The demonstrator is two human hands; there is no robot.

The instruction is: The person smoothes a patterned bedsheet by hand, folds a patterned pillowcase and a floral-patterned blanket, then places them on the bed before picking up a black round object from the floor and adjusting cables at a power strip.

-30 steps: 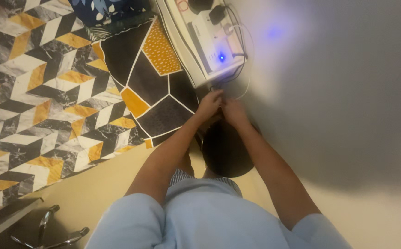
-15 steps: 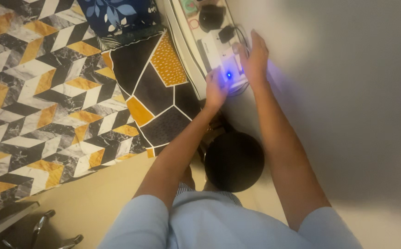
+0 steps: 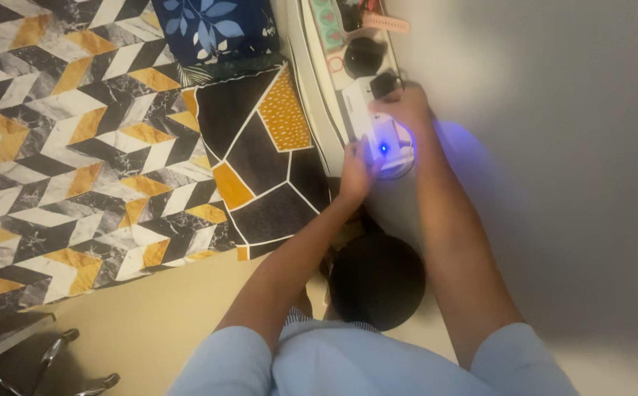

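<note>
A narrow white shelf (image 3: 317, 81) runs along the grey wall (image 3: 553, 147), and a white power strip (image 3: 366, 117) lies on it at its near end, a small blue light (image 3: 383, 149) glowing on its near part and throwing a bluish patch onto the wall. A black plug (image 3: 386, 83) sits in the strip's far end. Farther along the shelf stands a round black object (image 3: 363, 57), and beyond it, toward the shelf's far end, lie some small greenish things and a pinkish strap, too blurred to name; what the round object holds cannot be told.

The left hand (image 3: 357, 170) is curled against the strip's near corner, fingers bent and touching its side just beside the blue light. The right hand (image 3: 407, 106) lies over the strip's wall-side edge, fingers folded down near the black plug; whether it actually grips the plug or a cord cannot be told.

Below the shelf, between the forearms, a round black bin (image 3: 377, 280) stands on the beige floor (image 3: 150, 323); its inside shows only dark. To the left lies a black and mustard cushion (image 3: 260, 169) on a chevron-patterned cover (image 3: 62, 147), with a blue leaf-print pillow (image 3: 212, 29) at the far edge.
</note>
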